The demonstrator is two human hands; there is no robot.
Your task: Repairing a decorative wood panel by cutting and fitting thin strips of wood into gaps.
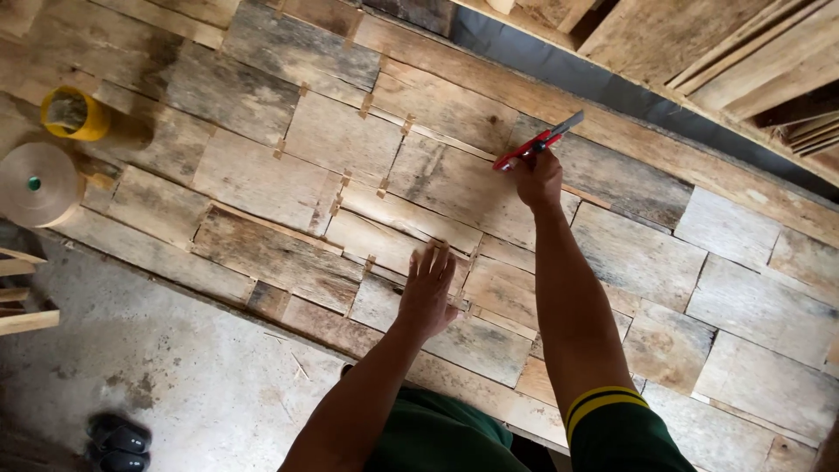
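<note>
A red utility knife (535,142) is sitting in the right hand (537,177), with its grey blade end pointing up and away toward the far edge of the work surface. The hand is gripping the handle, fingers wrapped round it, and the knife is lying over a seam between two pieces of thin wood veneer (454,188). The left hand (428,293) is pressing flat on the veneer nearer the body, fingers spread and palm down, holding nothing. The two hands are well apart, the right one reaching farther out than the left.

Many veneer sheets are covering the long table (175,262), laid edge to edge like patchwork, grey and tan, with short strips of brown tape (366,106) bridging the joints. Several of these strips are lying near both hands.

At the left end of the table, a large roll of brown paper tape (37,184) is resting on its side, and just beyond it a yellow roll (74,114) is standing. Both are well apart from the hands. Along the far side, past a dark gap, stacked wooden boards (699,52) are leaning in the upper right corner. Below the table's near edge, the concrete floor (175,367) is showing, with a pair of dark sandals (118,441) at the bottom left and some wooden slats (22,293) poking in from the left edge. Nothing is lying between the knife and the veneer beneath it.
</note>
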